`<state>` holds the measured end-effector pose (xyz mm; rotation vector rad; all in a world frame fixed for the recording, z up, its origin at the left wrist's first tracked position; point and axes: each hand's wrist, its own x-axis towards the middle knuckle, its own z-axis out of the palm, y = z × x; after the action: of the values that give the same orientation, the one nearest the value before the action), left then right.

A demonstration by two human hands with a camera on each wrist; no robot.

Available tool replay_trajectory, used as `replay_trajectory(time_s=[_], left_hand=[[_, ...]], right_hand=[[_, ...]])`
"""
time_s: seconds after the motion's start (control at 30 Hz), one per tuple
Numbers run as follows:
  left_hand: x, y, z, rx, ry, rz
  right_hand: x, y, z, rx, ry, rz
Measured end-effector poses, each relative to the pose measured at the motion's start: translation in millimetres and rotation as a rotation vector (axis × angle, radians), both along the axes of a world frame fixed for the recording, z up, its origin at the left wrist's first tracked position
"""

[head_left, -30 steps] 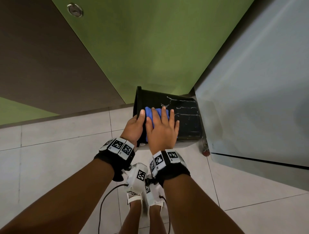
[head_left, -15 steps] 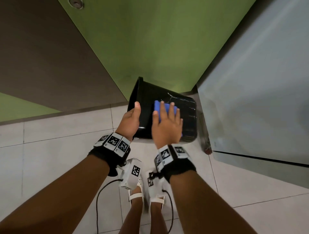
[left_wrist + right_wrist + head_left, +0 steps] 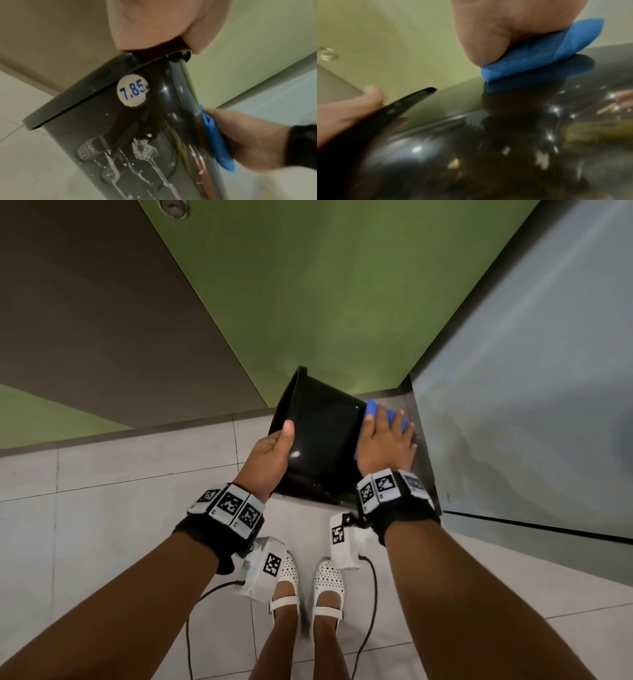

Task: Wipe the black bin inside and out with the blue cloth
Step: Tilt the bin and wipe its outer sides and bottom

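Above the tiled floor [image 3: 102,508], the black bin [image 3: 318,440] hangs tilted, left hand [image 3: 270,460] gripping its rim, thumb on the outer wall. Right hand [image 3: 385,446], fingers flat, presses the blue cloth [image 3: 371,410] against the bin's outer side (white price sticker [image 3: 132,91] reads 7.85).

Left hand [image 3: 154,24] grips the black bin [image 3: 137,135] rim; round "7.85" sticker [image 3: 132,91], white streaks below; right hand [image 3: 248,138] presses blue cloth [image 3: 217,143] against its side
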<state>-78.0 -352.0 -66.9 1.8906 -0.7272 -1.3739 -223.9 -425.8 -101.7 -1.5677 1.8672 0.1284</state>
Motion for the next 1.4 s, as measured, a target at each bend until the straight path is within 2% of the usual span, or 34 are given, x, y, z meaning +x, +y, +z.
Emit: replay_trajectory(time_s=[0.13, 0.27, 0.33, 0.43, 0.53, 0.6, 0.67, 0.73, 0.87, 1.0, 1.1, 1.3, 1.4], left_hand=[[0.0, -7.1, -5.2, -0.004, 0.015, 0.008], [0.2, -3.7, -5.2, 0.003, 0.072, 0.034], [2.1, 1.0, -8.8, -0.007, 0.045, 0.034], [7.1, 9.9, -15.8, 0.006, -0.011, -0.003], [9.4, 13.7, -21.5, 0.004, -0.018, -0.002], [9.2, 10.5, -27.2, 0.006, -0.017, 0.035], [9.5, 6.8, -31.5, 0.02, -0.018, 0.095], [9.8, 3.5, -34.6, 0.038, 0.022, 0.105], [9.2, 4.2, -49.5, 0.007, -0.063, 0.061], [10.7, 11.6, -74.9, 0.032, -0.087, 0.011], [9.7, 9.2, -98.4, 0.033, -0.108, 0.006], [6.4, -10.6, -144.4, 0.049, -0.167, 0.012], [6.1, -14.5, -160.8, 0.086, -0.193, 0.01]], right_hand=[[47.2, 40.1, 15.3, -0.161, -0.13, 0.219], [56.9, 45.7, 14.6, -0.255, -0.156, 0.282], [44.9, 32.0, 1.6, -0.195, -0.155, 0.248], [18.2, 8.1, -17.9, -0.009, -0.12, 0.097], [11.4, 7.6, -20.0, 0.073, -0.069, 0.01], [27.4, 21.6, -11.9, 0.008, -0.066, 0.114], [47.6, 44.3, -5.4, -0.097, -0.138, 0.259], [57.3, 61.1, -6.1, -0.148, -0.206, 0.326], [39.0, 53.1, -39.0, -0.106, -0.206, 0.292], [3.8, 22.8, -99.9, 0.042, -0.129, 0.062], [3.6, 20.5, -121.1, 0.125, -0.072, -0.023], [54.4, 52.5, -122.8, -0.104, -0.204, 0.244], [50.1, 48.1, -147.7, -0.072, -0.196, 0.289]])
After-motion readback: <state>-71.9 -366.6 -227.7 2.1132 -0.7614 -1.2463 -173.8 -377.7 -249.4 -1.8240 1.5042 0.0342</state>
